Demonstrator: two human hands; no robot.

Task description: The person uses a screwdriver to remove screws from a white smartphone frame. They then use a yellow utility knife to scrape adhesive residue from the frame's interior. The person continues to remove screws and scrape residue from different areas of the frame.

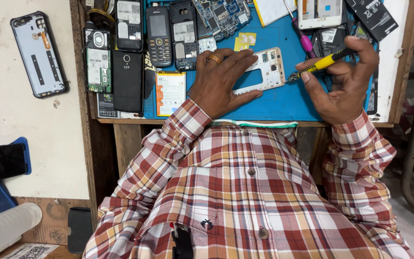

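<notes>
Left hand (219, 81) fingers spread flat on phone frame (264, 72), right hand (343, 81) fingers pinching yellow screwdriver (319, 64) at frame's right edge, open blue mat (283, 103) toward the surface's near edge

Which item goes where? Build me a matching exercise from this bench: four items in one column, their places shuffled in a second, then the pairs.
Items:
1. pale phone frame
2. yellow-handled screwdriver
3. keypad phone
4. opened phone back

Places:
A. in the right hand
B. on the pale surface left of the wooden bench edge
C. under the left hand, on the blue mat
D. upright in the row of phones at the mat's top left

Pairs: 1-C, 2-A, 3-D, 4-B
</notes>
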